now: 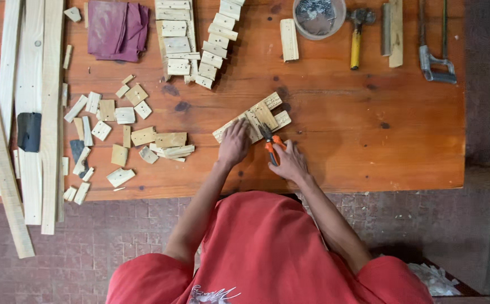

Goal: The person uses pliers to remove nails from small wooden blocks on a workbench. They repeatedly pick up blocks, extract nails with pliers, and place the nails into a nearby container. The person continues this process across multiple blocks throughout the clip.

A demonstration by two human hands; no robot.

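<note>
My left hand [234, 144] presses down on a small assembly of nailed wooden slats [254, 117] lying at an angle on the orange-brown workbench [341, 129]. My right hand [290, 162] grips orange-handled pliers [269, 142], and their dark jaws touch the near edge of the slat assembly. Both forearms reach out from my red shirt at the table's front edge.
Several small wood offcuts [122, 132] lie scattered to the left. Stacked slats [194, 42] and a purple cloth [117, 28] sit at the back. A bowl of nails [318, 16], a yellow-handled hammer [356, 35] and a hacksaw [435, 42] lie back right. Long planks [31, 112] overhang the left end.
</note>
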